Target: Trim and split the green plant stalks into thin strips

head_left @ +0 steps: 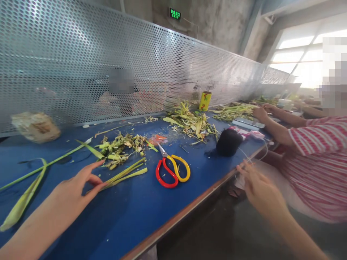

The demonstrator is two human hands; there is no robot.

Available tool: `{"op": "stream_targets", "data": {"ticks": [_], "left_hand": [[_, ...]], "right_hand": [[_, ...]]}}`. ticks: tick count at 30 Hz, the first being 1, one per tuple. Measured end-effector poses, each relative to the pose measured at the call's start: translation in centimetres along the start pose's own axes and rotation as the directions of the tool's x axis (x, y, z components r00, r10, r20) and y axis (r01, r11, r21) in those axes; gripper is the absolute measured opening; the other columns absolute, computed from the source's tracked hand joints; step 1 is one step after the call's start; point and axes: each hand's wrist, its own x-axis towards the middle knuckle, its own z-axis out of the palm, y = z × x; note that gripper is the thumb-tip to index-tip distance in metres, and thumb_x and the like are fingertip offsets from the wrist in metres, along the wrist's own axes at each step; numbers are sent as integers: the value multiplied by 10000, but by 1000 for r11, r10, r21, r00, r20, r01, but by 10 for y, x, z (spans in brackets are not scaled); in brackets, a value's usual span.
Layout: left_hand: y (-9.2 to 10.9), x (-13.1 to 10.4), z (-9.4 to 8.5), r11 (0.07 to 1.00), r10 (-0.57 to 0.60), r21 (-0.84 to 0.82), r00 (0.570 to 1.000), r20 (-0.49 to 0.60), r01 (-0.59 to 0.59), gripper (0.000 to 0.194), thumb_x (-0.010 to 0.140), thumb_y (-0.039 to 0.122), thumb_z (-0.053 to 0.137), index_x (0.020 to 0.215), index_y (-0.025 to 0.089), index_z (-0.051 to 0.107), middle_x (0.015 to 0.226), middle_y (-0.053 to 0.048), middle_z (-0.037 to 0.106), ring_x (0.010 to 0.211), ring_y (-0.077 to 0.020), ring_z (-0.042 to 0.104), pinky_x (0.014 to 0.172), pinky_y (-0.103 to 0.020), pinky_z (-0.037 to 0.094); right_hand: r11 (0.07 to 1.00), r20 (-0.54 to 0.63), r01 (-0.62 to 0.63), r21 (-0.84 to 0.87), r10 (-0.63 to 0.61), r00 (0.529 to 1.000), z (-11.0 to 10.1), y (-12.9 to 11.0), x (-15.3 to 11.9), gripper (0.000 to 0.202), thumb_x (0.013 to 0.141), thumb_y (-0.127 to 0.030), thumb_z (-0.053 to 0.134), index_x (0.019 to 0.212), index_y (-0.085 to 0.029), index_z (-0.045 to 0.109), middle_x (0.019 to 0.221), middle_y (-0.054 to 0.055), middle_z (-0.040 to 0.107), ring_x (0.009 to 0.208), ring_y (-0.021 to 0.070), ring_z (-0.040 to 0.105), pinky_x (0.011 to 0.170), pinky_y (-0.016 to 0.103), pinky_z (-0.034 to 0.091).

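Blue worktable (141, 216) surface ran from the lower left toward the right of the frame, backed by a perforated metal screen (81, 72). Left hand (78, 184), left of centre: fingers parted, index finger extended toward a heap of trimmed scraps (123, 148), thumb at the near ends of several cut stems (135, 174). Whether the stems were pinched could not be determined. Right hand (261, 187), lower right: fingers drawn together, blurred, beyond the worktable's front edge, with a thin pale strand (245, 155) at the fingertips; whether it was gripped could not be determined.

Scissors (168, 157) with one red and one yellow handle lay at centre, just right of the stems, occupying the space between the hands. A black rounded bundle (229, 142) sat right of centre, between the right hand and a larger leafy heap (192, 124). Behind that heap stood a yellow can (205, 101). A long green stalk (58, 157) crossed the left side, below a plastic-wrapped package (36, 126). Toward the right, a flat device (248, 124) and a pink-and-white packet (256, 134) lay near a co-worker's forearm (276, 128); that person's striped sleeve (322, 133) occupied the right margin. A lit exit sign (175, 14) showed at upper centre.
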Motion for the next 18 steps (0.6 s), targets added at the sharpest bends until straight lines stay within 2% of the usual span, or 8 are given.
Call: {"op": "stream_targets", "data": {"ticks": [2,5,7,10,13,18], "left_hand": [[-1,0,0,1000,12,5,1000,-1,-12,575,741,479,287,1240,199,341,881,4,650,703,-192,617,687,-275,390],[-2,1,2,999,35,5,999,4,-35,570,744,474,288,1243,204,338,886,5,650,673,-191,615,681,-279,391],[-1,1,2,999,39,5,999,-1,-39,578,736,476,288,1242,201,343,884,1,650,669,-198,614,682,-287,392],[0,2,1,999,34,-1,999,-9,-34,606,717,488,291,1239,186,348,879,-11,650,706,-214,616,701,-300,393],[-1,0,1,1000,29,-13,1000,2,-29,607,718,488,286,1242,185,334,882,-11,647,735,-213,615,722,-300,389],[-6,-1,2,999,38,-9,999,1,-38,605,722,479,273,1247,182,324,876,-7,645,714,-204,608,736,-298,382]], "right_hand": [[992,-61,-126,-23,124,990,-10,9,2,627,805,-153,367,1396,-83,169,1057,162,637,972,318,591,765,445,497],[964,-94,-265,5,265,960,-27,17,5,614,819,-174,346,1406,-162,164,1191,132,566,1070,347,529,812,486,465],[953,-100,-297,59,302,948,-31,15,7,587,816,-186,363,1386,-187,223,1127,117,609,1021,345,560,791,487,474],[959,-74,-235,157,248,966,-25,3,12,525,805,-171,374,1328,-154,324,1033,112,656,954,293,603,768,426,501],[965,-28,-143,218,153,988,-11,-9,19,517,799,-152,362,1314,-134,318,1117,98,623,1054,261,551,864,423,457],[955,16,-179,235,180,983,9,-16,25,556,776,-105,345,1326,-99,264,1145,115,606,1116,254,507,873,418,442]]}}
